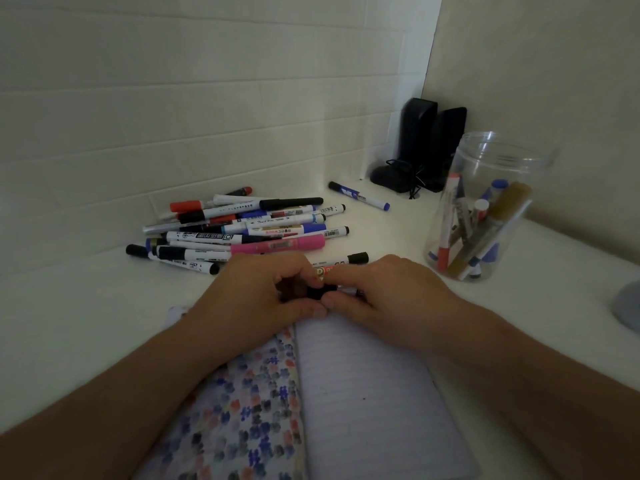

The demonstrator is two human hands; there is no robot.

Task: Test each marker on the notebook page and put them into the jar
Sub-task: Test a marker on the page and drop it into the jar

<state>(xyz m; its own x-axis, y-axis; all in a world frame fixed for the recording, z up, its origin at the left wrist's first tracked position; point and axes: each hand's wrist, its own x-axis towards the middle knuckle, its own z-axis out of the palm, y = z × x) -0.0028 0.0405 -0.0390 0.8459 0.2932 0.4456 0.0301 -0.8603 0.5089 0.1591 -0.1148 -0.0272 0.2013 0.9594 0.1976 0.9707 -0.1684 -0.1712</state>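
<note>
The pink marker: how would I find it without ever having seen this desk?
Look at the pile of markers against the tiled wall, left of the clear jar. The pink marker lies along the pile's near edge, the only pink-bodied one among white barrels.

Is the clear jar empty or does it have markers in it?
Not empty: the lidless jar stands upright with several markers leaning inside.

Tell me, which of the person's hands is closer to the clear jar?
Right. The right hand lies just left of the jar, apart from it; the left hand is farther left, beyond the right hand.
</note>
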